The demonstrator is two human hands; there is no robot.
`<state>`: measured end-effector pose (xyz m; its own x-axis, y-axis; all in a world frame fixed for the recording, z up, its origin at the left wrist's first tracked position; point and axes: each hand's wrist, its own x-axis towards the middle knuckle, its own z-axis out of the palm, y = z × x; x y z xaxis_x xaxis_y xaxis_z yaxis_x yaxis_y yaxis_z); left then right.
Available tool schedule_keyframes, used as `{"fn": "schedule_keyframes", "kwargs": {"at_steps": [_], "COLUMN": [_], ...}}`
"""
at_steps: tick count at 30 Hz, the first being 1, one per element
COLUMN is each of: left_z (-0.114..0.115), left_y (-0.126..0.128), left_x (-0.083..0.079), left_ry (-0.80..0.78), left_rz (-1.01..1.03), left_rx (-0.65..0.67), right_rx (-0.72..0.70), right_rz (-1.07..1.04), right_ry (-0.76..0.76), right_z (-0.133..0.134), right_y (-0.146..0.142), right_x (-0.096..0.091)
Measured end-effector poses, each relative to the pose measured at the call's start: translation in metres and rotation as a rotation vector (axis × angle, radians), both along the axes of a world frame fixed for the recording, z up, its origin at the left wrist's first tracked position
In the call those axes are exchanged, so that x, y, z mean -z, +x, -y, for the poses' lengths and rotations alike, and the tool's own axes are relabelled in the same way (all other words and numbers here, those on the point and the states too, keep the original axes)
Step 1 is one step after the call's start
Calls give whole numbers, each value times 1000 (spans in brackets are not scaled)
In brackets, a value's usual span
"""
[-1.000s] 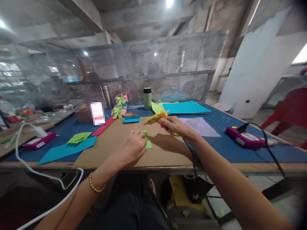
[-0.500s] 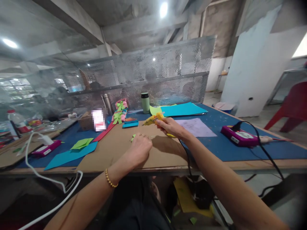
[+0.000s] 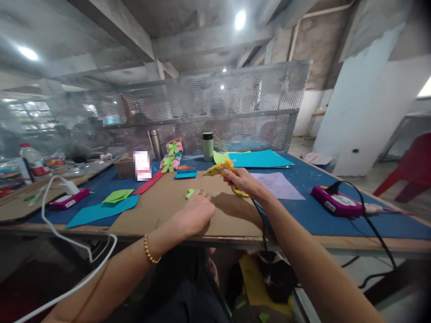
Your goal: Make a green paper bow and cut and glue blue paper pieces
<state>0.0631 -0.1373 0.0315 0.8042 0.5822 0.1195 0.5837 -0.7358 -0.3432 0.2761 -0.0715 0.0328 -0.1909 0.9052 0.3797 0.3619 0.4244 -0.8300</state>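
Observation:
My right hand (image 3: pixel 240 181) grips a yellow glue gun (image 3: pixel 218 168), its nozzle pointing left above the brown cardboard sheet (image 3: pixel 161 206). A black cord (image 3: pixel 264 229) runs from the gun down over the table edge. My left hand (image 3: pixel 197 211) rests on the cardboard with fingers closed on a small green paper piece (image 3: pixel 189 193), whose end sticks out past the fingertips. A gold bead bracelet (image 3: pixel 148 251) is on my left wrist.
Blue table (image 3: pixel 336 215) holds teal paper (image 3: pixel 101 211), green folded paper (image 3: pixel 117 195), teal sheets (image 3: pixel 259 158), a pale sheet (image 3: pixel 279 185), two magenta boxes (image 3: pixel 333 202) (image 3: pixel 69 199), a green bottle (image 3: pixel 208 146), bow-topped pink boxes (image 3: pixel 171 154). White cable (image 3: pixel 81 251) hangs at left. Mesh screen (image 3: pixel 235 103) behind.
My left hand has drawn the green piece down onto the cardboard and covers more of it. The glue gun hand has stayed almost in place.

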Motion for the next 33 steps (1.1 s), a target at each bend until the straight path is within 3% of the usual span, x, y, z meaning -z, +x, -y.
{"fn": "schedule_keyframes", "kwargs": {"at_steps": [6,12,17,24,30,33], "left_z": [-6,-12,-12,-22,-55,-71], "left_y": [18,14,10,-14,-45,-51], "left_x": [16,27,28,18,10,5], "left_ry": [66,97,88,-163,-334,-430], "left_rz": [131,304,353,497,843,890], "left_rx": [-52,-169,-201,-198,-146,-152], "right_rx": [21,25,38,39,37,42], "right_rz": [-4,30,46,68,59,73], "right_ry": [-41,-61,-71,-61,-75,-72], "right_z": [4,0,-1,-1,3,3], "right_y": [-1,0,2,3,0,-1], "right_x": [-4,-3,-1,-1,-3,-2]}}
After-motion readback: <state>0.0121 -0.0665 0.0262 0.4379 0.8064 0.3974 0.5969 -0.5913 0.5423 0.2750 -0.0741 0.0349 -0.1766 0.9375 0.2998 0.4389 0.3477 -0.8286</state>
